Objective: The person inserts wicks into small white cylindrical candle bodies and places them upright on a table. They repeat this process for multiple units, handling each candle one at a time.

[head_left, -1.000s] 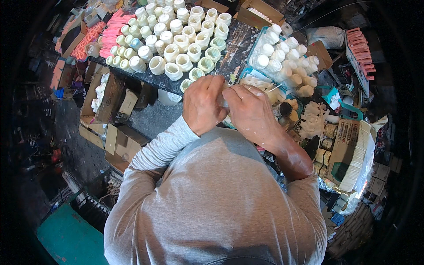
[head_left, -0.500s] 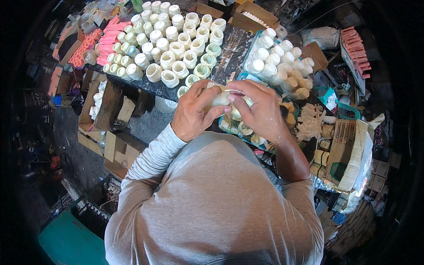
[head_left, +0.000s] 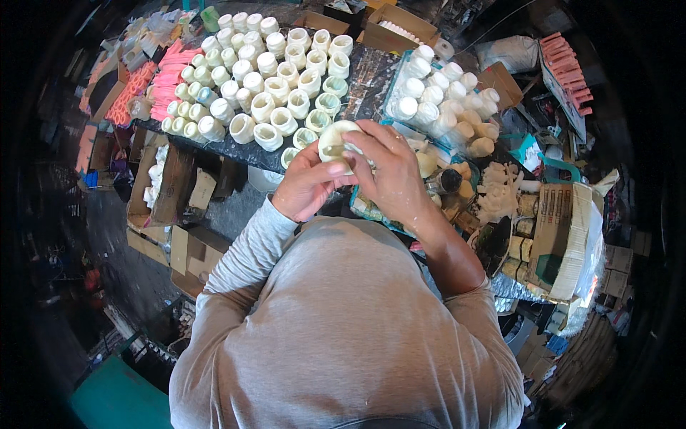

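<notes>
Between my hands is a cream-white, hollow, cup-shaped piece (head_left: 331,141), tilted so its open side faces me. My left hand (head_left: 304,189) supports it from below and the left, thumb along the lower rim. The fingers of my right hand (head_left: 391,170) are closed on its right side, with fingertips at the opening. How far they reach inside is hard to see. Beyond my left hand, several similar pale cups (head_left: 284,120) stand in rows on the dark table (head_left: 366,84), many with their openings up.
Several white rounded pieces (head_left: 432,94) fill a blue tray at the right. Pink parts (head_left: 171,75) lie at the far left of the table. A dark-lidded jar (head_left: 449,181) stands near my right wrist. Cardboard boxes (head_left: 196,257) sit at the lower left, and another carton (head_left: 550,232) at the right.
The cup has been turned, so its opening now shows. My right fingers moved from pinching a thin pale strip at its edge to the opening. My left hand rolled palm-up beneath it.
</notes>
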Demonstrator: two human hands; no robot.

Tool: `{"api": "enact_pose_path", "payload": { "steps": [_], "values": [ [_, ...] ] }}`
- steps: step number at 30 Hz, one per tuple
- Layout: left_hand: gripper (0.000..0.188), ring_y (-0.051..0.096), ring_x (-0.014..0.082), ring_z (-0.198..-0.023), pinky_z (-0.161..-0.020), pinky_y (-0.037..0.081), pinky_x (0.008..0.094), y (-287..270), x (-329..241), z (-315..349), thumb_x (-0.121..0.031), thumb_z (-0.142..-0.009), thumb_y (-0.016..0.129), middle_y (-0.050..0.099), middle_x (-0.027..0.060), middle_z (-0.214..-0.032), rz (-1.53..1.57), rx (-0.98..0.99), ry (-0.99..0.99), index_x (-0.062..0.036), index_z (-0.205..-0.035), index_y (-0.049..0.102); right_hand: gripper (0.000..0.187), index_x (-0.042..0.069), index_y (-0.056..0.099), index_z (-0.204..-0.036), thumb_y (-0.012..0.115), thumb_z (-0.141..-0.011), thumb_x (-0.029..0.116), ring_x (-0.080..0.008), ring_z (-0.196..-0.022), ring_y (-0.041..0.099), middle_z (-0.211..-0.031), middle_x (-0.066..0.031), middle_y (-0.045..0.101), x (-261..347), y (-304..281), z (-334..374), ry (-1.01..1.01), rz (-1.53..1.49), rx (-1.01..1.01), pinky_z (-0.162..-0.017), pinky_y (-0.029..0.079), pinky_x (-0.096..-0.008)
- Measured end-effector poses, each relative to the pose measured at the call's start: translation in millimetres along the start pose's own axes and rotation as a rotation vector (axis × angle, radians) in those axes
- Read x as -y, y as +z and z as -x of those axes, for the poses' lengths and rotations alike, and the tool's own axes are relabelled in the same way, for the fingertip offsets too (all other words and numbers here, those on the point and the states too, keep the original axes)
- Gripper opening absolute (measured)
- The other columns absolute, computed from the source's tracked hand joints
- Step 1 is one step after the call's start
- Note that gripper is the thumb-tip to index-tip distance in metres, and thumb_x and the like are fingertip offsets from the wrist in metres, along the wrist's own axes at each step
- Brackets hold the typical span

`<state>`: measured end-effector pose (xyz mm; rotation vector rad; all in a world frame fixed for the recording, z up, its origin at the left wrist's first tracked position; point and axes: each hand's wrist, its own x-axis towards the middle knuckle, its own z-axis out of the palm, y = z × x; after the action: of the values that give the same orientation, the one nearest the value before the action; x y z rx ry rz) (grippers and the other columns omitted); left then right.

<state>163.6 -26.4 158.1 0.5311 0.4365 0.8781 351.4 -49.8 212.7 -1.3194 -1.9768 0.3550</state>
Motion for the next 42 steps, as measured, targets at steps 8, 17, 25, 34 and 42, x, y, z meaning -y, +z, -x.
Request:
{"api": "enact_pose_path", "payload": {
  "steps": [8, 17, 25, 34, 42],
  "values": [
    [0.04, 0.072, 0.0244, -0.113, -0.089, 0.061, 0.0422, 0, 8, -5, -0.005, -0.101, 0.051, 0.071, 0.0121, -0.13, -0.015, -0.236, -0.013, -0.0006, -0.14, 0.061, 0.021, 0.005, 0.072, -0.102, 0.076, -0.081, 0.001, -0.0421, -0.121, 0.063, -0.135, -0.0191, 0.066, 14, -9, -5, -0.17, 0.133, -0.059, -0.105, 0.05, -0.0493],
    [0.035, 0.069, 0.0262, -0.121, -0.1, 0.057, 0.0474, -4, 15, -14, -0.011, -0.108, 0.054, 0.07, 0.0108, -0.133, 0.033, -0.286, -0.109, -0.0043, -0.141, 0.061, 0.018, 0.003, 0.075, -0.099, 0.076, -0.081, 0.001, -0.0357, -0.11, 0.064, -0.115, -0.0144, 0.067, 4, -3, -5, -0.04, 0.192, 0.06, -0.092, 0.054, -0.047],
    [0.034, 0.066, 0.026, -0.125, -0.112, 0.05, 0.0429, -1, 27, -12, -0.009, -0.108, 0.053, 0.07, 0.0116, -0.135, 0.118, -0.254, -0.043, -0.0037, -0.14, 0.061, 0.013, 0.005, 0.074, -0.096, 0.077, -0.083, 0.004, -0.0356, -0.103, 0.063, -0.108, -0.0128, 0.064, 8, -7, 0, -0.058, 0.122, 0.1, -0.09, 0.052, -0.0486],
    [0.038, 0.065, 0.0271, -0.128, -0.114, 0.049, 0.0445, 7, 25, -13, -0.01, -0.108, 0.049, 0.067, 0.0119, -0.14, 0.188, -0.339, -0.132, -0.0032, -0.144, 0.058, 0.019, 0.006, 0.076, -0.097, 0.082, -0.08, 0.0, -0.0327, -0.104, 0.059, -0.109, -0.0104, 0.062, -10, 0, 2, 0.062, 0.022, 0.045, -0.089, 0.052, -0.0432],
    [0.032, 0.066, 0.0263, -0.124, -0.113, 0.05, 0.0438, 7, 33, -17, -0.013, -0.11, 0.051, 0.07, 0.0112, -0.135, 0.193, -0.36, -0.076, -0.0035, -0.138, 0.063, 0.017, 0.008, 0.075, -0.095, 0.076, -0.079, 0.004, -0.0331, -0.102, 0.057, -0.109, -0.0097, 0.061, -1, 5, 4, -0.094, 0.244, 0.018, -0.09, 0.047, -0.0471]
  ]
}}
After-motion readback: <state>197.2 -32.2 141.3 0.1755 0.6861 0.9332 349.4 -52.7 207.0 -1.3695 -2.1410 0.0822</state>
